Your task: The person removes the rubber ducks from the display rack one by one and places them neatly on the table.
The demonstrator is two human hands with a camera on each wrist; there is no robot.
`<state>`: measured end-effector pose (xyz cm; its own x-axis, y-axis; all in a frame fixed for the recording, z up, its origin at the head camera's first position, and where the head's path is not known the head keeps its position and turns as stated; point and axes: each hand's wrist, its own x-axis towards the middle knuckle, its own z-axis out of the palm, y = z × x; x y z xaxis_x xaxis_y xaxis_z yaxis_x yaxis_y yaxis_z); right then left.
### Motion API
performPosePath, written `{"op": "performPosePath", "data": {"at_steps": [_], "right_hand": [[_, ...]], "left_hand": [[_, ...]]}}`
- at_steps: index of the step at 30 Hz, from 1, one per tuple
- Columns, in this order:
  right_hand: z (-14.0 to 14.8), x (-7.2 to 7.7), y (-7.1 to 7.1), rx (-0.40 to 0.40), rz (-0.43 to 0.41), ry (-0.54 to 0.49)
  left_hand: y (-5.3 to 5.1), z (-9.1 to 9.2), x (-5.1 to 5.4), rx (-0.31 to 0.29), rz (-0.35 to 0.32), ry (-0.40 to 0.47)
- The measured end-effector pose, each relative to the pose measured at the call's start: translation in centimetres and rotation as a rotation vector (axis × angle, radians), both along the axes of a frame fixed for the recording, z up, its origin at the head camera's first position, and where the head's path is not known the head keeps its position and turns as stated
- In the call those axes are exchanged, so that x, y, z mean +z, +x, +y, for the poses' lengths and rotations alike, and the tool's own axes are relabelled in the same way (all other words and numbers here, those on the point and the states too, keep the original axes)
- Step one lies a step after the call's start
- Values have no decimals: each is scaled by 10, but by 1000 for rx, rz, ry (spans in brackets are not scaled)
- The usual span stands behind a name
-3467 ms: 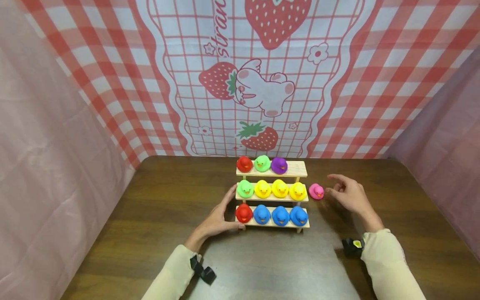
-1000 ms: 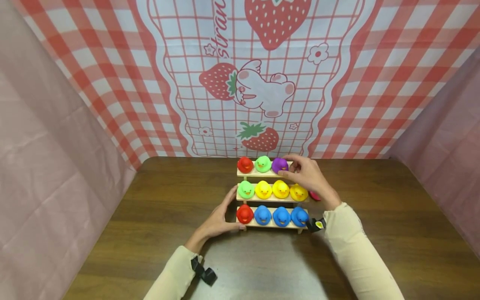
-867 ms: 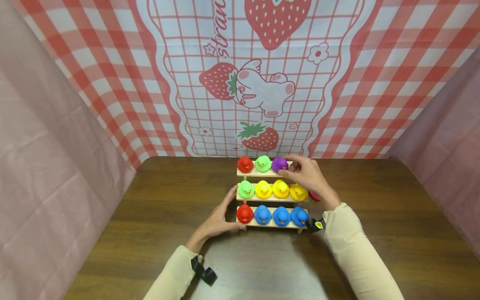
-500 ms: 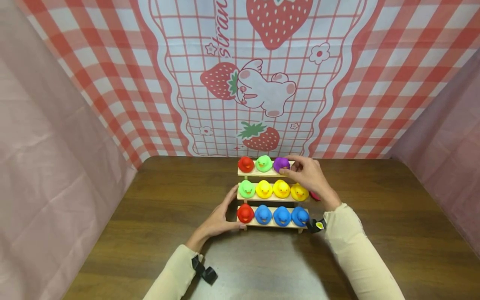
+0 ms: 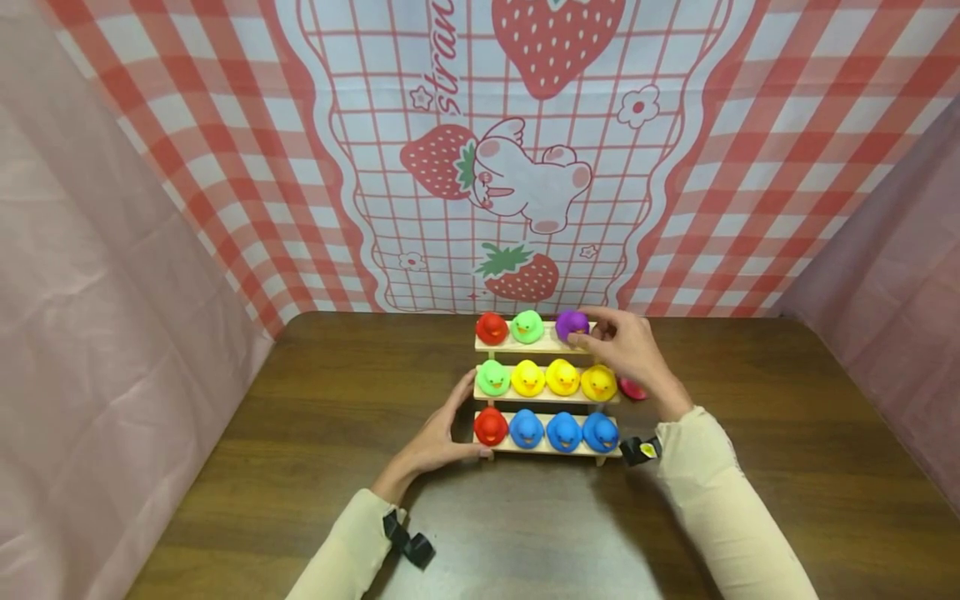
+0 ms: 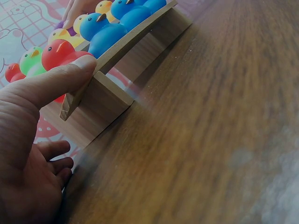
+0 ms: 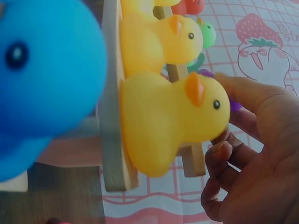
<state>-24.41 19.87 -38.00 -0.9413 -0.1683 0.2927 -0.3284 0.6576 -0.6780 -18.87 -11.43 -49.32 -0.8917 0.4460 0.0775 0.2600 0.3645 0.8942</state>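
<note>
A three-tier wooden rack [image 5: 517,348] holds rubber ducks in rows. My left hand [image 5: 431,446] grips its left end, thumb on the bottom shelf beside the red duck [image 5: 491,427] and fingers up at the middle shelf. Up on the top shelf, my right hand [image 5: 633,346] pinches the purple rubber duck [image 5: 572,325] between thumb and fingers; in the right wrist view a yellow duck [image 7: 159,121] hides most of it. A gap separates it from the light green duck [image 5: 527,327], which has a red duck [image 5: 492,328] at its left.
Light green and yellow ducks [image 5: 528,378] fill the middle shelf, and blue ducks [image 5: 564,432] stand along the bottom one. A pink duck [image 5: 633,389] lies right of the rack, partly covered by my right forearm. The brown table [image 5: 315,400] ends at a checked cloth [image 5: 480,167] behind.
My right hand has come from beside the pink duck to the top shelf. Gripping the purple duck, it has shifted it right, away from the light green one. My left hand stays put.
</note>
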Motion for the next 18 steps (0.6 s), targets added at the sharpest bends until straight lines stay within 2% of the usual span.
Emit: {"op": "performPosePath", "data": {"at_steps": [5,12,18], "right_hand": [[7,1,1,-20,-14,1],[19,2,4,-37,38,32],[30,4,8,-76,34,33]], "left_hand": [[1,0,0,3,6,6],[0,1,-1,-1,13,9],[0,0,-1,4,12,15]]}}
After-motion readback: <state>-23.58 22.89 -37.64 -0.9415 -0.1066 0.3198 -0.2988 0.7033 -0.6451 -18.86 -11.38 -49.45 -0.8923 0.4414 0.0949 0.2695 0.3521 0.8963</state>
